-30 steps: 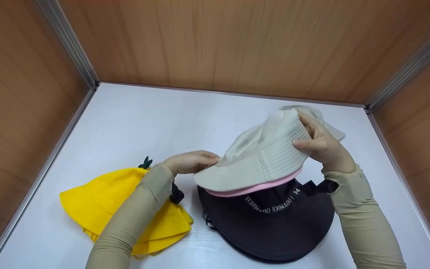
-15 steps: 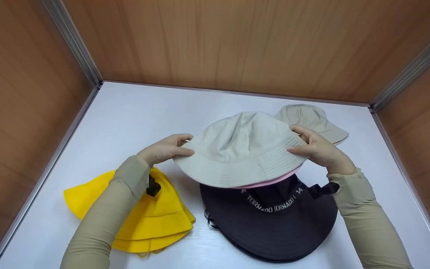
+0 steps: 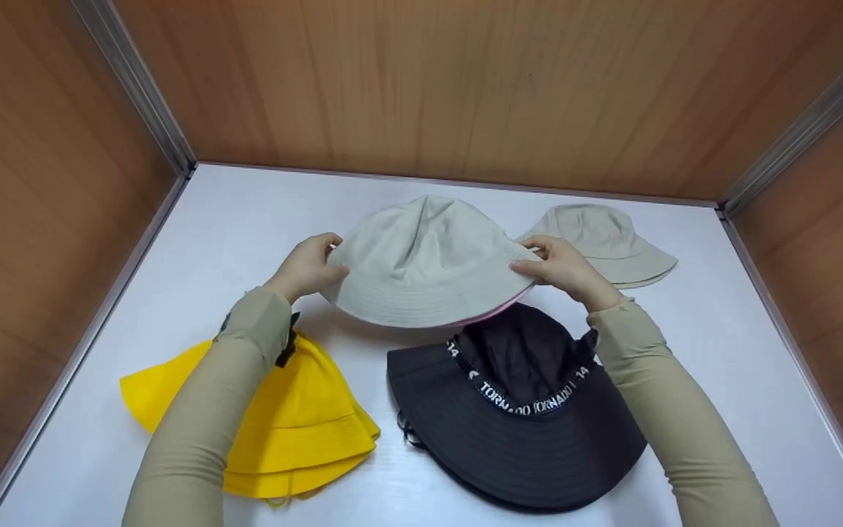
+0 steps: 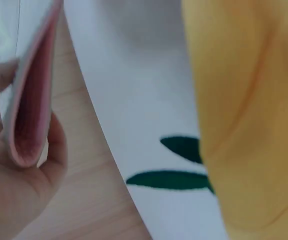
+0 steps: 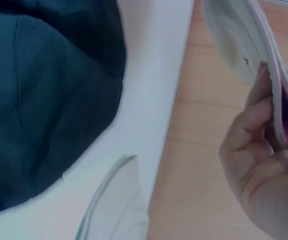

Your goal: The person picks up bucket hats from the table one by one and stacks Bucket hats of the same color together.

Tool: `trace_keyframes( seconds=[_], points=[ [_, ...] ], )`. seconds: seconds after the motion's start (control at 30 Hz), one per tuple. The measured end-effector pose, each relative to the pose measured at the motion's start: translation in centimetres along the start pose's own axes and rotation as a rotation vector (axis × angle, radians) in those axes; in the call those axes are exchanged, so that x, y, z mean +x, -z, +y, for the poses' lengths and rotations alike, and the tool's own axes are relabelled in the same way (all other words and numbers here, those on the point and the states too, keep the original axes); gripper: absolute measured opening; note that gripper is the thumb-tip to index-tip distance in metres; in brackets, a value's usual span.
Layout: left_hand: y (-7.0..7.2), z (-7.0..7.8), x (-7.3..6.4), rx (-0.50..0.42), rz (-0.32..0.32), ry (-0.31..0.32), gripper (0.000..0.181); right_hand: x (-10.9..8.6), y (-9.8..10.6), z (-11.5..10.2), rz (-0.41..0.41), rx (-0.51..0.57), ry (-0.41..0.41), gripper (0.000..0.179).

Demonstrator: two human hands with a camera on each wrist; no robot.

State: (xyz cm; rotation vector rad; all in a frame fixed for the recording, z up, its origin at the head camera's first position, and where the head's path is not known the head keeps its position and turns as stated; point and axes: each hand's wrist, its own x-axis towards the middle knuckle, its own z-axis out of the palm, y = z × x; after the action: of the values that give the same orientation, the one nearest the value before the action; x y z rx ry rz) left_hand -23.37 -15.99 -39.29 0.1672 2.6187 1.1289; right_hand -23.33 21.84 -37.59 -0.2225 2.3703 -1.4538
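A pale grey-green bucket hat (image 3: 429, 256) with a pink underside is held up off the table, crown upward. My left hand (image 3: 309, 265) pinches its brim at the left side, thumb on top. On the opposite side my right hand (image 3: 566, 271) pinches the brim between thumb and fingers. The pink lining shows inside the folded brim edge in both wrist views. Below and in front of it lies a black wide-brimmed hat (image 3: 531, 446) with white lettering round its band. Beige hats (image 3: 604, 238), stacked, sit behind my right hand.
Yellow hats (image 3: 297, 432) lie stacked at the front left, partly under my left forearm; green leaf shapes (image 4: 171, 179) stick out from them. Wooden panels (image 3: 451, 88) with metal corner strips wall in the white table (image 3: 268, 212) at the back and sides.
My left hand has taken hold of the brim's left side. Both hands have lifted the pale bucket hat off the black hat, moving it back and left, and it now hangs level.
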Motion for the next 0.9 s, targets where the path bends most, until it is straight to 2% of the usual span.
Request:
trace_keyframes(
  seconds=[0.2,0.33,0.5,0.63,0.77,0.9],
  points=[
    [-0.4,-0.5,1.2,0.296,0.186,-0.014,0.037,2.9,-2.6,0.4,0.027,-0.143,-0.003,0.032],
    [-1.5,-1.2,2.2,0.440,0.259,-0.003,0.027,4.2,-4.0,1.0,0.007,-0.227,-0.040,0.031],
    [-3.0,-2.3,3.1,0.562,0.268,0.034,0.024,5.3,-5.6,1.8,-0.010,-0.408,-0.060,0.035],
    [-3.8,-2.7,3.4,0.602,0.252,0.076,0.026,5.8,-6.3,2.4,0.003,-0.544,-0.072,0.040],
    [-4.3,-2.9,3.7,0.610,0.245,0.096,0.028,5.7,-6.6,3.1,0.030,-0.585,-0.104,0.040],
    [-4.4,-3.2,3.9,0.594,0.242,0.120,0.033,5.4,-6.7,3.6,0.084,-0.579,-0.106,0.036]
  ],
)
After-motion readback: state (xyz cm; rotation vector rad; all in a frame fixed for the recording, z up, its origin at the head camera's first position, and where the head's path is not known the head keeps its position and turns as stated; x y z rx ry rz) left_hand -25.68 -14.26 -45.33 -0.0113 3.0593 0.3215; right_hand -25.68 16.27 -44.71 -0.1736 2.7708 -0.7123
